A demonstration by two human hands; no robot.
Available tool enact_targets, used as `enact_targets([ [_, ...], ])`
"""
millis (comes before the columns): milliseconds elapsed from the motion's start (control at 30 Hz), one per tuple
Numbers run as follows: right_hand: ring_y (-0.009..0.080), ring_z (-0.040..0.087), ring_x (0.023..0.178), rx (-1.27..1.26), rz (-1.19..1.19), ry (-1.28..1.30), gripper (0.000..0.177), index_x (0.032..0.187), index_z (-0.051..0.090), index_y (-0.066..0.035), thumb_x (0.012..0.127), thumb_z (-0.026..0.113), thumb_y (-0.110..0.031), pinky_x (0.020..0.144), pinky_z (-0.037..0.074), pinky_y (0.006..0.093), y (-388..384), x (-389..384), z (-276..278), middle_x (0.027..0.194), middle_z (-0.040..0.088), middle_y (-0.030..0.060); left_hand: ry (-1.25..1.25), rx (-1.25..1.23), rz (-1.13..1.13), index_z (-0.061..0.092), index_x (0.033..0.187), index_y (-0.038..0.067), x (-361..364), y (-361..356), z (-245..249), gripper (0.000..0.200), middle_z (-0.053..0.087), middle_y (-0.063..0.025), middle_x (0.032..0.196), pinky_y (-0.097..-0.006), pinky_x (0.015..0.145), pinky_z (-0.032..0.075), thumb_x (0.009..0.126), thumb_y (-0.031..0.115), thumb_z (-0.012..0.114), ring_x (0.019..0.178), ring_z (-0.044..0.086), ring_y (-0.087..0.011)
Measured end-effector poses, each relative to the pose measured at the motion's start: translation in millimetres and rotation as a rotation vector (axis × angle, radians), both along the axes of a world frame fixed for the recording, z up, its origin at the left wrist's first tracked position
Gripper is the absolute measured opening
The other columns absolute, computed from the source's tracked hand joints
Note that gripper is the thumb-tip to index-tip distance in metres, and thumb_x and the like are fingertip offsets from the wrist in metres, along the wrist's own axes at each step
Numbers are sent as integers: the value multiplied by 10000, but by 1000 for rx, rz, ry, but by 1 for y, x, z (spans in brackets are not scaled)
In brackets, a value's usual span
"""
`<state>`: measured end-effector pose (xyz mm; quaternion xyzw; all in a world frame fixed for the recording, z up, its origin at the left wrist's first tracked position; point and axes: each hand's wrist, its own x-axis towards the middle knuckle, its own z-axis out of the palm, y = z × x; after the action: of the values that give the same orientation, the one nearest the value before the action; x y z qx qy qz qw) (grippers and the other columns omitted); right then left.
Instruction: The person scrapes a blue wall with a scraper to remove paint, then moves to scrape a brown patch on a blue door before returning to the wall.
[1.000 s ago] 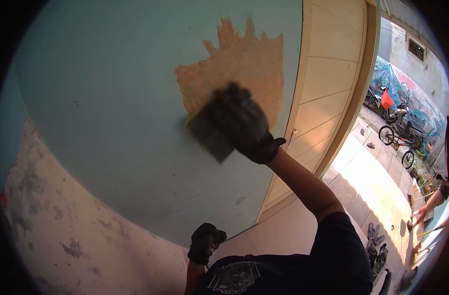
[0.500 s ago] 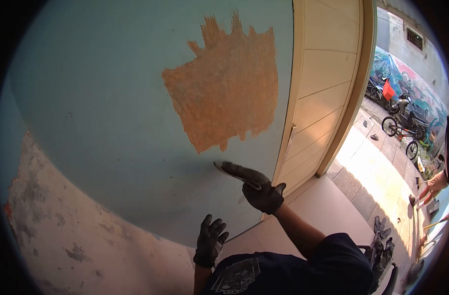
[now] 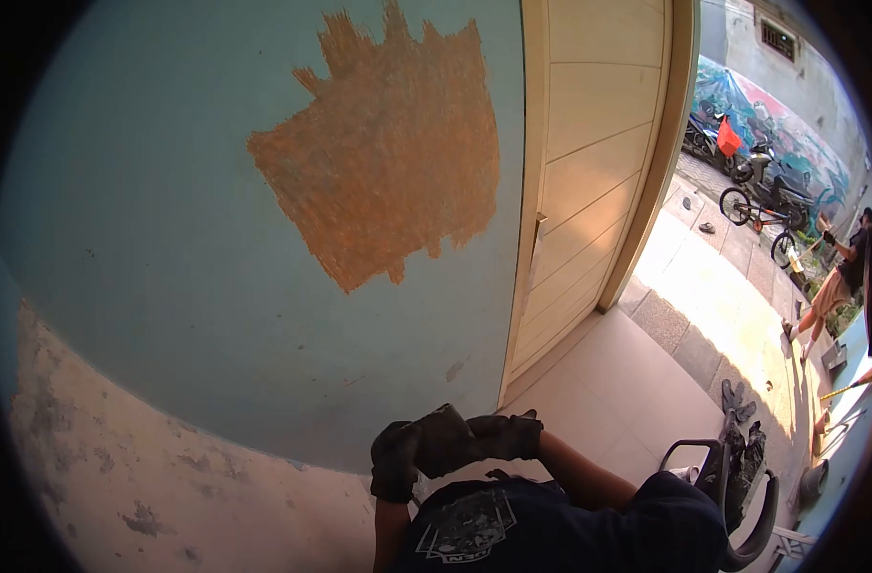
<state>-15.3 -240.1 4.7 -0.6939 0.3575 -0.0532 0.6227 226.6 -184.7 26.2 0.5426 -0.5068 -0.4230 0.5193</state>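
Both my hands wear dark gloves and are together low in front of my chest. Between them is a dark flat piece, roughly rectangular with a thin paler top edge; its exact kind does not show. My right hand grips its right end. At the other end my left hand is closed around it, its fingers partly hidden. Ahead stands a light blue wall with a large rough-edged orange-brown patch, apart from both hands.
A cream door stands right of the wall. At lower left is a peeling pale wall. A dark curved chair arm and grey gloves are at lower right. Outside are a bicycle, motorbikes and another person.
My right hand has come down and back from the wall with the dark flat piece, and my left hand has closed on it. My view has shifted, bringing the other person further into sight.
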Motion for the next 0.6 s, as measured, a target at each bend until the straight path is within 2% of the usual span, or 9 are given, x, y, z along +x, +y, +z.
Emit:
enact_targets([
  [67,190,578,1257,79,-52,-265,668,1533,432,-58,975,679,-330,1043,484,348,-5,-1,-6,1417,587,104,122,66,44,725,980,14,-1,2,7,104,708,-23,879,-287,752,528,948,106,689,801,632,-111],
  [233,191,509,1345,297,-93,-767,695,1560,367,-32,990,662,-300,1079,461,352,-3,25,-54,1504,505,103,16,39,-65,713,1015,11,1,11,-1,146,718,-59,927,-326,789,538,972,137,651,856,656,-152],
  [300,133,498,1359,248,-86,-609,545,1514,427,-24,1037,600,-221,1146,412,338,9,27,-14,1483,534,62,-77,38,-93,696,1059,7,1,14,-1,185,717,-74,966,-353,809,541,988,163,624,898,670,-184],
  [333,133,498,1359,248,-77,-609,545,1514,427,-24,1037,600,-221,1146,412,338,7,29,-1,1483,534,62,310,51,-75,672,1129,15,-3,15,2,209,710,-87,1032,-367,835,534,991,166,628,966,663,-206],
  [367,173,470,1392,8,-69,-605,566,1535,387,-8,1035,575,-194,1167,390,360,1,31,15,1527,481,99,698,61,-56,648,1199,24,-4,15,4,254,703,-100,1098,-381,861,526,993,170,632,1035,657,-228],
  [400,214,441,1425,-234,-57,-596,587,1556,347,7,1033,549,-168,1189,369,382,-8,30,36,1570,428,135,699,51,-48,648,1199,24,-1,15,4,254,703,-100,1098,-381,861,526,993,170,632,1035,657,-228],
  [467,262,445,1437,-483,-529,-993,529,1533,355,58,1026,449,-58,1189,382,395,-19,-2,122,1597,395,159,829,74,-14,590,1315,26,8,17,1,362,686,-98,1163,-378,901,535,1002,200,650,1068,659,-222],
  [500,214,552,1322,-493,-721,-1123,520,1503,415,15,1062,508,-244,1027,499,337,-38,-7,174,1491,511,180,835,74,-3,590,1315,26,13,17,-4,362,686,-98,1163,-378,901,535,1002,200,650,1068,659,-222],
  [600,62,610,712,-1062,-1589,-994,385,1369,575,4,1092,446,-230,547,437,204,-149,-32,243,1105,709,92,801,192,169,620,1278,54,19,16,-14,349,694,-78,1086,-374,867,537,996,253,669,992,668,-215],
])
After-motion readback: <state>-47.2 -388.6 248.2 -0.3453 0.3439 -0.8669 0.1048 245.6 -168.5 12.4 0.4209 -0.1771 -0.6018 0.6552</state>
